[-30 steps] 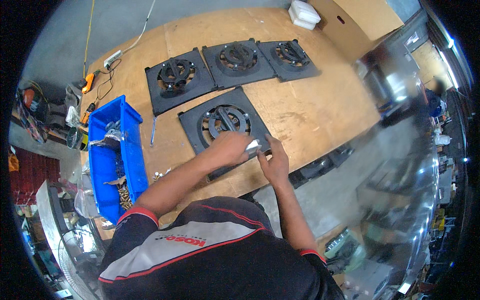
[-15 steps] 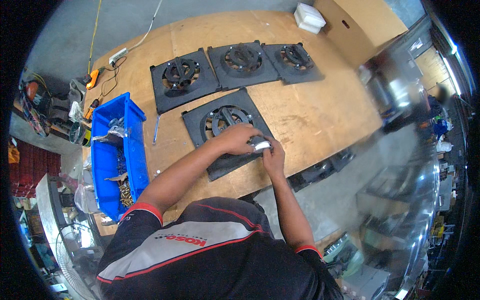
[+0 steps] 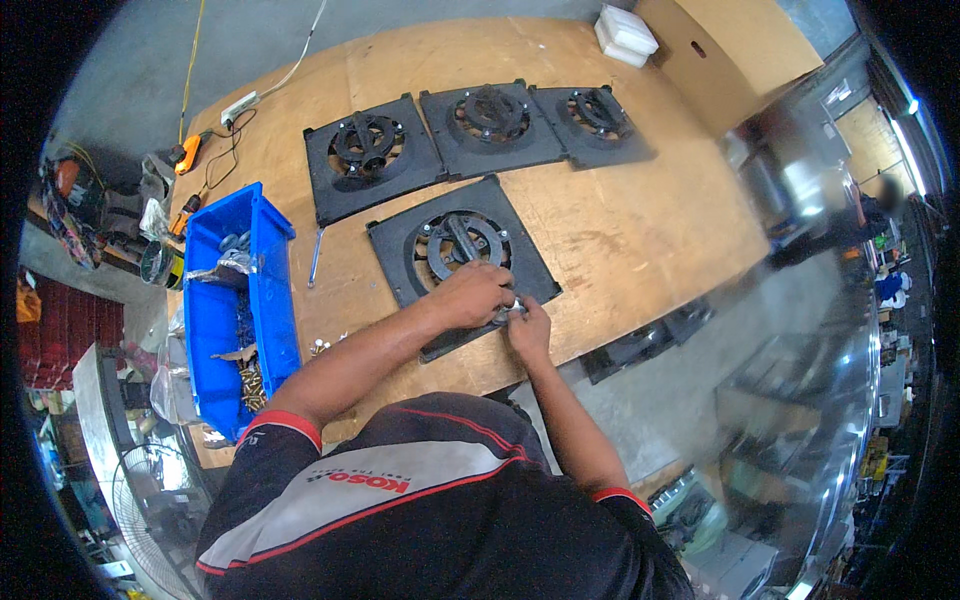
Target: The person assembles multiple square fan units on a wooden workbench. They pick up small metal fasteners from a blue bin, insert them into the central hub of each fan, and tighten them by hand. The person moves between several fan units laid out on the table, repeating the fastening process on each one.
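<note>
In front of me a square black panel (image 3: 392, 262) with a round vented centre and a raised bar across it lies flat on the wooden table. Over its near right edge my two hands meet, both closed. My left hand (image 3: 474, 296) curls its fingers against a small silvery-white round piece (image 3: 508, 309), whose exact kind I cannot make out. My right hand (image 3: 530, 330) pinches the same piece from the right. Fingers hide much of it. Beyond the panel stand three similar ones in a row: left (image 3: 328, 190), middle (image 3: 447, 150) and right (image 3: 625, 150).
A blue bin (image 3: 270, 290) with grey parts and brass-coloured screws stands at the left. Nearby are a metal rod-like tool (image 3: 316, 258), small loose pieces (image 3: 321, 346) and an orange tool (image 3: 187, 153). A white box (image 3: 626, 37) and cardboard box (image 3: 740, 60) sit far right.
Both hands have moved slightly left and nearer to me with the small round piece. It now shows less white between the fingers. The panels have stayed in place.
</note>
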`<state>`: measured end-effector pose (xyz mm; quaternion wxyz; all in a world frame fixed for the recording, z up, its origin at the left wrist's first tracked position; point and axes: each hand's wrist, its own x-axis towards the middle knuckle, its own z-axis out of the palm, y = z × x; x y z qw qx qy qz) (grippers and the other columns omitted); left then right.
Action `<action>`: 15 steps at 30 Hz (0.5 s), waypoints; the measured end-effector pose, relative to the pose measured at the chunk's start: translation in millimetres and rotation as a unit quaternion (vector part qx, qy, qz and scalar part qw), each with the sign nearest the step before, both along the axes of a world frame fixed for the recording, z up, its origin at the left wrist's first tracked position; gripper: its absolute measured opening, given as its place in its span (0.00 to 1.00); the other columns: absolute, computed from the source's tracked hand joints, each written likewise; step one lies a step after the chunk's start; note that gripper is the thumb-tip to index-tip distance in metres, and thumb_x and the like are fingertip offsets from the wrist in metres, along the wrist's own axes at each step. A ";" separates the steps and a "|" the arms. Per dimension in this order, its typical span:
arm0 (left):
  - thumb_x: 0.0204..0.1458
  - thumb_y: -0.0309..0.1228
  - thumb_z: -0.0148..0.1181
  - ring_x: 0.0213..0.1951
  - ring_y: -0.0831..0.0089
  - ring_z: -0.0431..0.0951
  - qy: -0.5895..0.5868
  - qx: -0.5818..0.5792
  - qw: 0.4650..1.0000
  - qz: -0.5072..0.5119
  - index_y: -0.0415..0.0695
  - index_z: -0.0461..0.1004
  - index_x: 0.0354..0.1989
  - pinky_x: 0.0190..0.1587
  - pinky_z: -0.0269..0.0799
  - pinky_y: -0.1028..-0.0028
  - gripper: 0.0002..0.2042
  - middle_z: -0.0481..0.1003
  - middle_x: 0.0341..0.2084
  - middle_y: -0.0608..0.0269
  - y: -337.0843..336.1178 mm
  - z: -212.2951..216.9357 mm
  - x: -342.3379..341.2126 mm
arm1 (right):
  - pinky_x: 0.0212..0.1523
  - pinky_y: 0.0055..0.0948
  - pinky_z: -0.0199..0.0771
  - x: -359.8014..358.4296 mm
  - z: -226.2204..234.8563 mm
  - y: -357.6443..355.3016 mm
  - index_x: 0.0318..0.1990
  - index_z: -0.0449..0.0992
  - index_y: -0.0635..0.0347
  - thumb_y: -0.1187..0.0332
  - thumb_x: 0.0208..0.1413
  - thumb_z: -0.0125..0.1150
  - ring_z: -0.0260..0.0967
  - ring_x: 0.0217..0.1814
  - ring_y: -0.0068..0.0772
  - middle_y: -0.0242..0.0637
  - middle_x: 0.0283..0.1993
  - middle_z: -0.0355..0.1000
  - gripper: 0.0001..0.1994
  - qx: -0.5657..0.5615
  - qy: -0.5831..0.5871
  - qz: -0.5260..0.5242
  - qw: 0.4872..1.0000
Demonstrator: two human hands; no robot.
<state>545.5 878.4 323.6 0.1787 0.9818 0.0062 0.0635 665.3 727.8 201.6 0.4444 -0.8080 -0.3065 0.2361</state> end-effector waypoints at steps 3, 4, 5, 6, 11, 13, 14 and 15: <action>0.45 0.32 0.65 0.49 0.57 0.76 0.009 0.010 1.000 -0.007 0.50 0.82 0.38 0.52 0.69 0.57 0.10 0.75 0.41 0.59 2.9 1.9 0.2 | 0.57 0.49 0.69 -15.6 18.6 1.0 0.61 0.69 0.67 0.65 0.56 0.57 0.67 0.58 0.61 0.60 0.54 0.69 0.26 -0.054 -0.146 0.040 0.987; 0.45 0.31 0.64 0.49 0.55 0.76 0.007 0.011 1.000 -0.006 0.50 0.82 0.38 0.52 0.70 0.56 0.10 0.74 0.42 0.59 3.3 -2.4 0.5 | 0.56 0.50 0.69 -18.9 25.9 0.2 0.61 0.68 0.67 0.65 0.56 0.57 0.68 0.57 0.62 0.60 0.54 0.69 0.26 -0.057 -0.157 0.037 0.985; 0.45 0.31 0.64 0.48 0.54 0.76 0.006 0.011 1.000 -0.005 0.49 0.81 0.37 0.53 0.70 0.56 0.10 0.74 0.42 0.58 4.0 -6.8 0.1 | 0.55 0.50 0.70 -22.1 31.2 -0.5 0.62 0.68 0.66 0.64 0.56 0.57 0.68 0.57 0.62 0.60 0.54 0.69 0.26 -0.060 -0.169 0.035 0.983; 0.45 0.31 0.63 0.48 0.54 0.76 0.007 0.012 1.000 -0.007 0.49 0.81 0.37 0.53 0.70 0.56 0.10 0.74 0.42 0.58 2.8 -4.5 1.5 | 0.55 0.50 0.70 -23.1 32.8 -2.9 0.62 0.68 0.66 0.64 0.56 0.57 0.68 0.57 0.62 0.60 0.53 0.69 0.26 -0.064 -0.180 0.026 0.981; 0.46 0.33 0.64 0.48 0.55 0.76 0.001 0.026 0.999 -0.018 0.49 0.82 0.37 0.52 0.71 0.57 0.10 0.75 0.43 0.58 4.9 -2.7 0.9 | 0.46 0.49 0.73 -19.5 36.5 -7.8 0.52 0.71 0.65 0.66 0.57 0.57 0.71 0.47 0.60 0.54 0.46 0.70 0.18 -0.077 -0.170 0.057 0.981; 0.46 0.33 0.64 0.48 0.55 0.77 -0.018 0.013 0.999 -0.028 0.49 0.82 0.37 0.51 0.72 0.57 0.10 0.76 0.43 0.58 1.6 -4.8 -1.4 | 0.45 0.50 0.73 -21.3 39.5 -16.1 0.47 0.72 0.64 0.65 0.57 0.58 0.71 0.45 0.61 0.54 0.44 0.71 0.14 -0.111 -0.153 0.080 0.979; 0.46 0.34 0.64 0.47 0.55 0.77 -0.027 0.007 0.999 -0.032 0.49 0.82 0.37 0.50 0.73 0.58 0.10 0.76 0.43 0.58 0.0 -5.9 -2.7 | 0.45 0.50 0.72 -22.1 33.8 -21.0 0.45 0.72 0.64 0.65 0.57 0.58 0.71 0.45 0.62 0.54 0.42 0.72 0.13 -0.108 -0.165 0.094 0.976; 0.46 0.34 0.63 0.47 0.56 0.77 -0.024 0.011 0.999 -0.032 0.49 0.82 0.38 0.49 0.74 0.58 0.10 0.76 0.43 0.58 -0.1 -5.7 -2.4 | 0.44 0.51 0.72 -22.9 32.7 -23.7 0.43 0.72 0.64 0.65 0.56 0.58 0.72 0.44 0.62 0.54 0.41 0.72 0.12 -0.104 -0.178 0.105 0.973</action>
